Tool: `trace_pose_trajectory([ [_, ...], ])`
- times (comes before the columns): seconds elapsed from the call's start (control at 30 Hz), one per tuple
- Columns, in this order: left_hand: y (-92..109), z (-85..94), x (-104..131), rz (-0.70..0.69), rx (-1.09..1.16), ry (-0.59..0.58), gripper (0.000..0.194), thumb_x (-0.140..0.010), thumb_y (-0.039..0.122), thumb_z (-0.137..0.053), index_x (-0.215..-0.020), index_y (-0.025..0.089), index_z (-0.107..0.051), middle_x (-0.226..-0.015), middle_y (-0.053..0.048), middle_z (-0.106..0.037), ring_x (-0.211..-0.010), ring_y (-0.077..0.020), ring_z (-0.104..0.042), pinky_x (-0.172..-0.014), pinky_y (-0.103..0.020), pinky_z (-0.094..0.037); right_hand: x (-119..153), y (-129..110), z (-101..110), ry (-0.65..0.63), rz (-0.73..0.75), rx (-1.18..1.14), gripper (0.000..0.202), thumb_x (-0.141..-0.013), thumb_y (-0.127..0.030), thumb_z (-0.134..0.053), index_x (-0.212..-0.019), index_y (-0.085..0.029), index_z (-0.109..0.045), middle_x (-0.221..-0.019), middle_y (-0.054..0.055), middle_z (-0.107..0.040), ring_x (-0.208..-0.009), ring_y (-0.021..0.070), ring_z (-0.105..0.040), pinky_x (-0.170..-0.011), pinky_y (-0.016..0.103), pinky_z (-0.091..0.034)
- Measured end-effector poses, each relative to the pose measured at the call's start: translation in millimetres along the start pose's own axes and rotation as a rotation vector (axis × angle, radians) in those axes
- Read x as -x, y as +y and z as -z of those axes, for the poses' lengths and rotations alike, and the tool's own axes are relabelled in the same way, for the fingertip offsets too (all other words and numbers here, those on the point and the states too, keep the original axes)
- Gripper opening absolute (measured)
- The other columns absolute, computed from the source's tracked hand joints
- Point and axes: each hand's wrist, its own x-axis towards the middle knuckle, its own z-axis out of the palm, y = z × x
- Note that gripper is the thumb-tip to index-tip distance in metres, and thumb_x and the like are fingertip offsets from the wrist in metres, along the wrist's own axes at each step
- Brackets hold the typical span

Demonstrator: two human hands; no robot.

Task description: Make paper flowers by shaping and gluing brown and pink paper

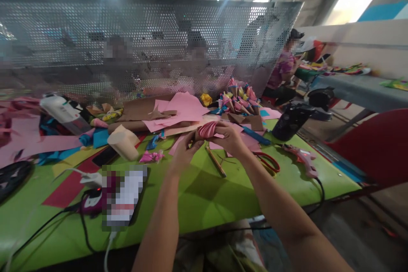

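Note:
A pink pleated paper piece (pixel 207 130) is held up over the green table between both of my hands. My left hand (pixel 188 144) grips its left side with fingers closed. On the other side my right hand (pixel 228 138) is closed on it too, the fingertips partly hidden. Just below lies a pencil (pixel 216 161) on the tabletop. Scissors with red handles (pixel 270 162) rest to the right, near my right forearm. Left of my hands is a small bright pink crumpled piece (pixel 151 156).
Pink and brown sheets (pixel 181 108) pile up before a perforated metal screen (pixel 143 29). A pink glue gun (pixel 301 159) and black tumbler (pixel 291 121) stand at right. At left are a phone (pixel 127 195), a power strip (pixel 92 202) and a paper roll (pixel 124 142). A person sits beyond the screen's right end.

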Motion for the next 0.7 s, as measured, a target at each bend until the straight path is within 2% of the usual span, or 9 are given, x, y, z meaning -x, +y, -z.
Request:
trace_pose_trajectory([
  [0.17, -8.3, 0.8, -2.5, 0.035, 0.074, 0.058, 0.043, -0.071, 0.045, -0.078, -0.104, 0.018, -0.072, -0.102, -0.005, -0.072, -0.091, -0.0192, -0.062, -0.085, -0.031, -0.049, 1.6, 3.0, -4.5, 0.0, 0.051, -0.017, 0.019, -0.086, -0.038, -0.073, -0.095, -0.023, -0.08, -0.101, 0.01, -0.075, -0.1, 0.0242, -0.068, -0.089, 0.039, -0.056],
  [0.33, -9.8, 2.3, -2.9, 0.018, 0.1, 0.075, 0.037, -0.07, 0.045, -0.08, -0.093, 0.018, -0.073, -0.095, -0.003, -0.072, -0.09, -0.0182, -0.062, -0.087, -0.031, -0.049, 1.8, -2.0, -4.6, -0.017, 0.025, -0.028, 0.018, -0.086, -0.038, -0.072, -0.096, -0.025, -0.08, -0.103, 0.009, -0.075, -0.1, 0.0241, -0.068, -0.09, 0.039, -0.056],
  [0.57, -3.9, 4.1, 0.6, 0.104, 0.23, 0.064, 0.059, -0.067, 0.056, -0.081, -0.112, 0.019, -0.072, -0.112, -0.009, -0.074, -0.1, -0.0222, -0.067, -0.093, -0.037, -0.052, 0.9, -3.0, -2.8, -0.016, 0.013, -0.038, 0.016, -0.086, -0.037, -0.073, -0.094, -0.025, -0.08, -0.103, 0.008, -0.074, -0.099, 0.0239, -0.069, -0.091, 0.04, -0.056],
  [0.7, -7.3, 3.5, -0.5, 0.144, 0.294, 0.112, 0.059, -0.062, 0.058, -0.083, -0.104, 0.018, -0.075, -0.101, -0.008, -0.077, -0.091, -0.021, -0.069, -0.093, -0.039, -0.053, 1.3, -3.2, -4.4, -0.006, 0.024, -0.045, 0.016, -0.086, -0.036, -0.072, -0.096, -0.025, -0.08, -0.104, 0.008, -0.074, -0.101, 0.0245, -0.069, -0.092, 0.04, -0.056],
])
